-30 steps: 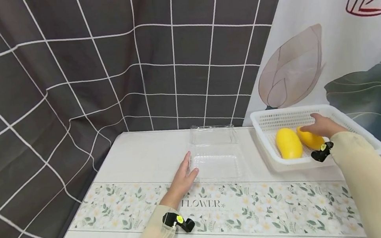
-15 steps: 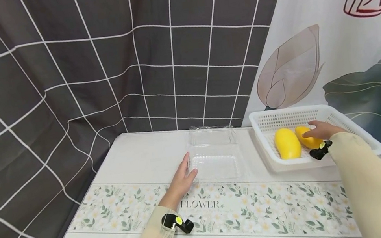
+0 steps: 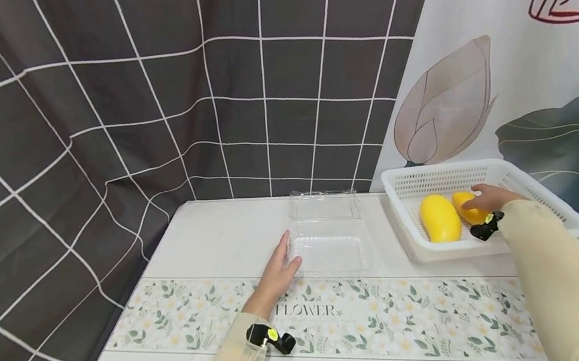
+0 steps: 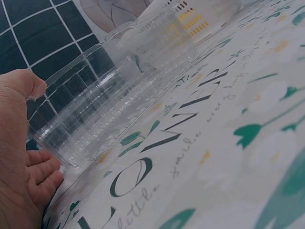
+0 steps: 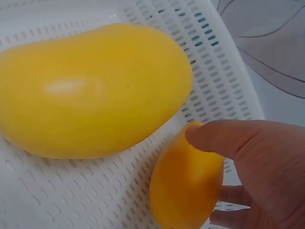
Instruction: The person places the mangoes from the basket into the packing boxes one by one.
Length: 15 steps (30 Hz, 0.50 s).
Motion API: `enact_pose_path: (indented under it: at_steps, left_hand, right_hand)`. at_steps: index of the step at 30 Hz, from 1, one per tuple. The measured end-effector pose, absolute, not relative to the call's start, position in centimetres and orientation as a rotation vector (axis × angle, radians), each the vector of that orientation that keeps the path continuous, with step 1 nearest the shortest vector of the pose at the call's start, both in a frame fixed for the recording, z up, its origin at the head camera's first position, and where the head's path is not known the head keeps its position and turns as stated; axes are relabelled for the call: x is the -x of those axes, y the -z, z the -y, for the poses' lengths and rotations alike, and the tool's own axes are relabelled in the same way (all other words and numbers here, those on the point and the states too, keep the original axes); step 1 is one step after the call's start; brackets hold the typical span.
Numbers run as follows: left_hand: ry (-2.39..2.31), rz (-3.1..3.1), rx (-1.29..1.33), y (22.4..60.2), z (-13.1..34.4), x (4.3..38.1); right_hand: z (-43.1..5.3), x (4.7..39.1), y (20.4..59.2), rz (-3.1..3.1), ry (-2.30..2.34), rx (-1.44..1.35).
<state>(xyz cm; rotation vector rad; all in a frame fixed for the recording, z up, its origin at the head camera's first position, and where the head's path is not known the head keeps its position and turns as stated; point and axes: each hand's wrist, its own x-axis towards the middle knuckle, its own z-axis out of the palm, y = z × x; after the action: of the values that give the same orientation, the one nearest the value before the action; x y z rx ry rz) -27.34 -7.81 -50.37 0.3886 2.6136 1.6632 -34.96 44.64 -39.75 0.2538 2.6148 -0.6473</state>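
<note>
Inside the white basket (image 3: 438, 180), right hand (image 5: 274, 167): curled around the small yellow mango (image 5: 183, 186), thumb on top.
Big yellow mango (image 5: 95, 90): just beside it, lying in the same basket.
Left hand (image 3: 277, 271): thumb and pointer finger spread apart, touching the left side of the clear plastic box (image 3: 331, 252).
Box lid (image 3: 323, 206): folded back behind the box.
White table (image 3: 220, 231): under box and basket, with a flowery strip (image 3: 404, 317) across it.
</note>
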Motion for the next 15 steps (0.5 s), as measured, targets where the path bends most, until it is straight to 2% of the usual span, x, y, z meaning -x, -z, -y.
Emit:
enact_pose_path:
  at_steps: [15]
  left_hand:
    - [-1.656, -2.621, -0.396, 50.30, 7.84, 27.39]
  right_hand:
    - [-44.75, 34.83, 40.61, -2.591, 0.755, -0.212]
